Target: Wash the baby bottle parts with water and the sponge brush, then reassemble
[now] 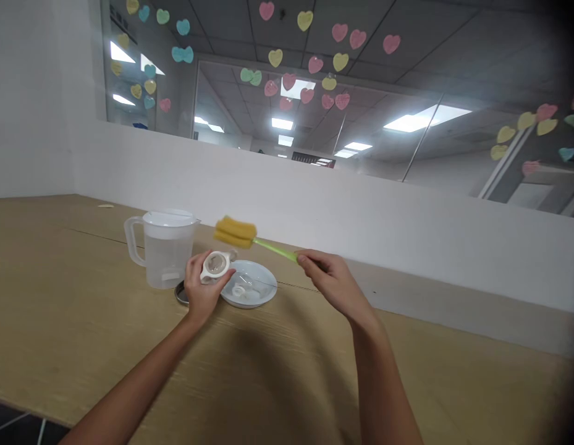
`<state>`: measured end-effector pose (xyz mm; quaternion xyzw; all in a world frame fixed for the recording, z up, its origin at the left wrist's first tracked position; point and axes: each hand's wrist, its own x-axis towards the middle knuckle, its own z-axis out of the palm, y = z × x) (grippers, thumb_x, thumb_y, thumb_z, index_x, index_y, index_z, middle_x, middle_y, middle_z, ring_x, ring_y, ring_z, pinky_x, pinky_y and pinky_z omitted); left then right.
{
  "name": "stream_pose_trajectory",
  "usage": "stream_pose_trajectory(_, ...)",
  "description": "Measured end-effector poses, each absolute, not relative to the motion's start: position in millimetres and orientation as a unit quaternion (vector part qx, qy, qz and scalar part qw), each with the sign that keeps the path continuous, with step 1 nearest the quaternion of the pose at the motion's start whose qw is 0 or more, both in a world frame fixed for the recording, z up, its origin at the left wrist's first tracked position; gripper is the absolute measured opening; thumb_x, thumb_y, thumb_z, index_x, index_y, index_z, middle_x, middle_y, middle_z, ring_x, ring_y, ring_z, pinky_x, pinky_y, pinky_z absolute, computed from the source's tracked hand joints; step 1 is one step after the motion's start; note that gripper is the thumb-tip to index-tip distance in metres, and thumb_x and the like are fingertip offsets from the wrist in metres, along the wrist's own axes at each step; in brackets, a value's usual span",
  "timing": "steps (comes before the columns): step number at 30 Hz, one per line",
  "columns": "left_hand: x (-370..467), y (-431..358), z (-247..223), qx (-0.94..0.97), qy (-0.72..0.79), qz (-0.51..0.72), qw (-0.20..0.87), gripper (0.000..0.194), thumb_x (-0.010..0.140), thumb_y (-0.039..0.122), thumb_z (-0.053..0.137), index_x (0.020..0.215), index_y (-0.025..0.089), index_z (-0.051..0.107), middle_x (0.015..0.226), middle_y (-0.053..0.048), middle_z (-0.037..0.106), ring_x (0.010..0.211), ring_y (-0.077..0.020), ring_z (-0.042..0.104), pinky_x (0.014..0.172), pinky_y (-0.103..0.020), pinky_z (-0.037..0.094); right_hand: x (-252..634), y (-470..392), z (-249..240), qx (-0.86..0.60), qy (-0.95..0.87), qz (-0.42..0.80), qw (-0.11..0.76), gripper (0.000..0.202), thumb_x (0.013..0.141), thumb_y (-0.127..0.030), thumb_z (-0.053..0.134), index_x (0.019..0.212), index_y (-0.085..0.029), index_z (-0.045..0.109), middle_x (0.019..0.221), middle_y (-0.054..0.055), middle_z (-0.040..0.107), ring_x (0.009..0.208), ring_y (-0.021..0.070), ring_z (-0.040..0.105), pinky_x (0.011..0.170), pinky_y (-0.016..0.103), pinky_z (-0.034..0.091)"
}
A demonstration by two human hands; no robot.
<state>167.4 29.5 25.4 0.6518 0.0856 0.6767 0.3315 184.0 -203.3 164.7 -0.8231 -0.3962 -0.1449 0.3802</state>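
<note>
My left hand (202,290) is closed around a small clear bottle with a white ring (216,264), seen nearly end on, so its body is mostly hidden. Between thumb and fingers, my right hand (330,281) grips the green handle of a sponge bottle brush (235,232). The brush's yellow sponge head is up in the air, pointing left, above and apart from the bottle. Just below the bottle sits a white bowl (268,295) holding a white ring-shaped part and some clear pieces, too small to name.
A translucent lidded pitcher (164,256) stands left of the bowl, handle to the left. Partly behind my left hand lies a dark round dish or lid (181,293). The wooden table (105,327) meets a white wall (287,185) under a window with heart-shaped notes.
</note>
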Motion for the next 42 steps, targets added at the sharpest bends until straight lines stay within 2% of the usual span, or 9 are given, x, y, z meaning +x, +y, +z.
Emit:
stream_pose_trajectory(4,172,38,20,0.672,0.081,0.665,0.317,0.049,0.071,0.047,0.067,0.109,0.018,0.056,0.101,-0.008,0.055,0.096,-0.0218,0.055,0.084,-0.035,0.046,182,-196,163,-0.846,-0.388,-0.169,0.323,0.032,0.089,-0.035,0.038,0.079,-0.017,0.062,0.07,0.0,0.058,0.063,0.0123,0.048,0.058,0.021,0.033)
stream_pose_trajectory(9,165,21,10,0.766,-0.071,0.568,0.293,0.045,0.07,0.051,0.064,0.102,0.02,0.06,0.097,-0.007,0.064,0.092,-0.0233,0.058,0.088,-0.038,0.045,215,-203,157,-0.93,-0.192,-0.259,0.176,0.03,0.091,-0.027,0.033,0.087,-0.017,0.061,0.073,0.005,0.062,0.068,0.016,0.054,0.056,0.024,0.029)
stream_pose_trajectory(13,163,-6,-3,0.817,-0.244,0.465,0.239,0.051,0.063,0.056,0.066,0.099,0.021,0.061,0.091,-0.006,0.067,0.085,-0.0219,0.061,0.101,-0.044,0.034,258,-210,135,-0.988,-0.118,-0.079,0.067,0.029,0.09,-0.018,0.03,0.1,-0.012,0.057,0.087,0.012,0.066,0.075,0.0172,0.06,0.06,0.024,0.036)
stream_pose_trajectory(19,171,-14,-13,0.848,-0.242,0.421,0.214,0.053,0.063,0.06,0.064,0.1,0.022,0.062,0.089,-0.007,0.066,0.088,-0.0224,0.061,0.104,-0.047,0.029,294,-201,89,-0.987,-0.125,0.099,0.032,0.016,0.075,-0.004,0.048,0.081,-0.004,0.062,0.063,0.013,0.065,0.055,0.0187,0.062,0.057,0.027,0.045)
stream_pose_trajectory(31,176,7,-11,0.858,-0.191,0.416,0.232,0.073,0.067,0.066,0.057,0.123,0.02,0.049,0.109,-0.01,0.064,0.103,-0.0265,0.057,0.105,-0.048,0.024,300,-189,53,-0.966,-0.138,0.216,0.024,0.008,0.071,-0.009,0.055,0.065,-0.007,0.061,0.061,0.013,0.063,0.062,0.0242,0.065,0.057,0.031,0.051)
stream_pose_trajectory(34,176,37,0,0.794,-0.081,0.545,0.255,0.056,0.082,0.056,0.043,0.124,0.019,0.046,0.123,-0.013,0.054,0.116,-0.0281,0.046,0.104,-0.046,0.027,302,-188,49,-0.964,-0.139,0.227,0.02,0.009,0.07,-0.008,0.055,0.062,-0.007,0.06,0.059,0.014,0.062,0.064,0.0256,0.066,0.058,0.032,0.052)
stream_pose_trajectory(37,179,91,4,0.611,0.174,0.711,0.301,0.044,0.089,0.041,0.038,0.126,0.017,0.04,0.128,-0.014,0.046,0.122,-0.0263,0.039,0.104,-0.046,0.026,304,-188,49,-0.963,-0.14,0.23,0.017,0.011,0.071,-0.011,0.056,0.061,-0.006,0.06,0.056,0.013,0.06,0.063,0.0262,0.065,0.057,0.033,0.052)
stream_pose_trajectory(40,182,154,0,0.479,0.341,0.746,0.312,0.038,0.088,0.038,0.044,0.116,0.013,0.041,0.12,-0.016,0.048,0.113,-0.0293,0.043,0.099,-0.052,0.029,305,-191,53,-0.962,-0.148,0.225,0.032,0.015,0.076,-0.02,0.056,0.068,-0.007,0.06,0.055,0.009,0.058,0.058,0.0232,0.063,0.055,0.032,0.051)
stream_pose_trajectory(42,183,189,-1,0.485,0.337,0.743,0.315,0.031,0.09,0.035,0.041,0.108,0.01,0.04,0.11,-0.015,0.051,0.107,-0.0289,0.045,0.096,-0.054,0.031,304,-195,58,-0.963,-0.154,0.216,0.049,0.018,0.078,-0.026,0.056,0.077,-0.009,0.06,0.057,0.006,0.058,0.056,0.0204,0.062,0.054,0.03,0.051)
